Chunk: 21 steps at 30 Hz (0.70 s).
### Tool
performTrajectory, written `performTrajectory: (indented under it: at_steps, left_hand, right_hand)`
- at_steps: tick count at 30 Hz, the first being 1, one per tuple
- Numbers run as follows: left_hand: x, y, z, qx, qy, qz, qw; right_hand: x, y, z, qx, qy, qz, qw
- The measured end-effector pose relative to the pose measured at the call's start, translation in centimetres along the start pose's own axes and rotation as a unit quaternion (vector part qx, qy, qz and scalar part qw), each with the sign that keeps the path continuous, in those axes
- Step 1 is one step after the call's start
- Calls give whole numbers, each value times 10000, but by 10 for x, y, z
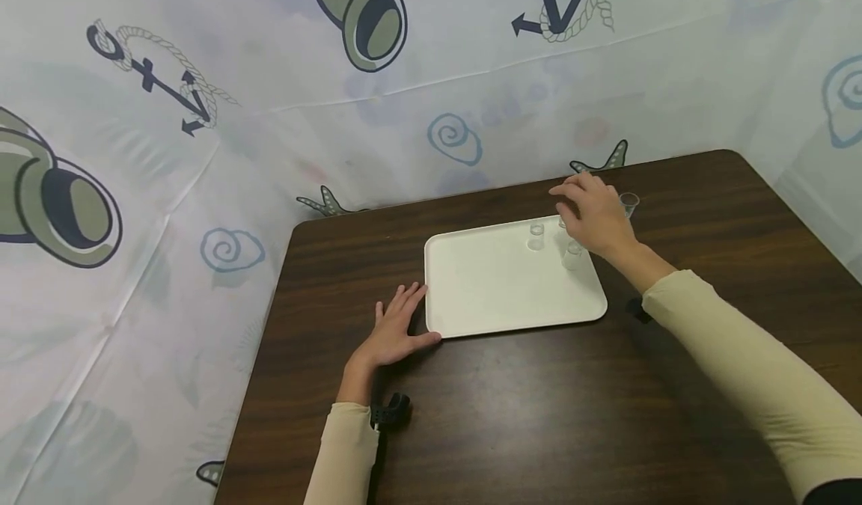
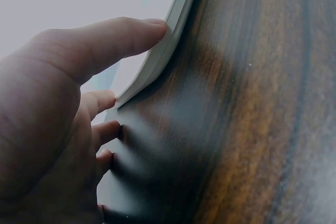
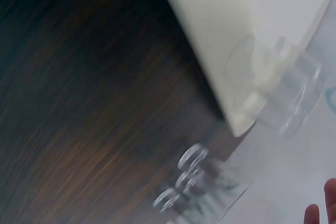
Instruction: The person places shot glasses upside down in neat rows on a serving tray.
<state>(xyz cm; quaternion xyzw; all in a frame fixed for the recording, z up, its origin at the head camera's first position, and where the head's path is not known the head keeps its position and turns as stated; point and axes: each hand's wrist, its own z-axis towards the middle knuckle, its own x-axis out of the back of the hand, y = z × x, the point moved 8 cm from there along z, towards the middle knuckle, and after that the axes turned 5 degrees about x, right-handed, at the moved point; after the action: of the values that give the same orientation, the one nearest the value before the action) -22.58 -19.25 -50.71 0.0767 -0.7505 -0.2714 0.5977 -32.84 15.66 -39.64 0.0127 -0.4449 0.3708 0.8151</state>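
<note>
A white rectangular tray (image 1: 498, 288) lies on the dark wood table. My left hand (image 1: 392, 334) rests at its near left corner, thumb on the rim and fingers spread along the left side. In the left wrist view, the thumb (image 2: 121, 38) touches the tray's edge. Above the tray's far right corner hovers my right hand (image 1: 595, 217), its fingers loosely bent with nothing visible between them. Small clear glasses stand on the tray below it: one glass (image 1: 536, 237) to the left, another (image 1: 572, 256) nearer me, and one partly hidden by the hand.
Off the tray's right side, beyond my right hand, a clear glass (image 1: 629, 204) stands on the table (image 1: 512, 415). The right wrist view shows several blurred glasses (image 3: 197, 182) grouped there. A patterned cloth (image 1: 377, 131) hangs behind the table's far edge.
</note>
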Motion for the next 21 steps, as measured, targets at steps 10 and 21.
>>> performTrajectory:
  at_steps: [10,21]
  left_hand:
    - [-2,0,3,-6,-68,-17,10000]
    - [-1,2,1,-29,-7,-45,10000]
  right_hand:
    - [40,57,-21,-1358,807,497,9862]
    - [52,106,-54,-2482,703,547,9646]
